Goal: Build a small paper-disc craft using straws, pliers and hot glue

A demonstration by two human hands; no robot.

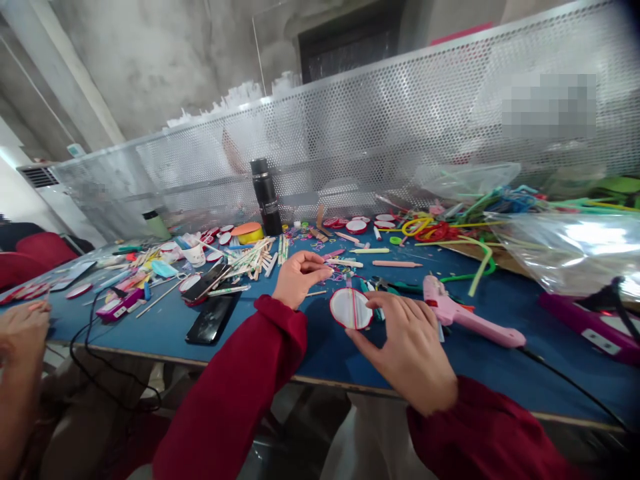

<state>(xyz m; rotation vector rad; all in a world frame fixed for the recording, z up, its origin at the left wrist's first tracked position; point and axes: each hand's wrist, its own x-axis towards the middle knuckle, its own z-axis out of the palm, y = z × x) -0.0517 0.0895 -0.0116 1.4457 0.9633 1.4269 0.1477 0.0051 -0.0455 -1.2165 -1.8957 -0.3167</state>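
Note:
My right hand (407, 343) grips a round white disc (345, 308) by its right edge, thumb below and fingers above. The disc has a red rim and a thin red line down its middle. Over the table to its left, my left hand (299, 277) is closed in a pinch; whatever is between its fingertips is too small to make out. Small coloured rings and pens lie just past those fingertips, among them a pink pen (397, 264). A pink glue gun (473, 320) rests right of my right hand, with green-handled pliers (400, 288) partly hidden behind the fingers.
A black bottle (267, 200) stands at the back by a perforated metal screen (350, 127). Two phones, one being a black phone (213, 320), and many sticks (257, 257) lie left. Plastic bags and a purple power strip (590, 327) are right. Another person's hand (25, 327) shows far left.

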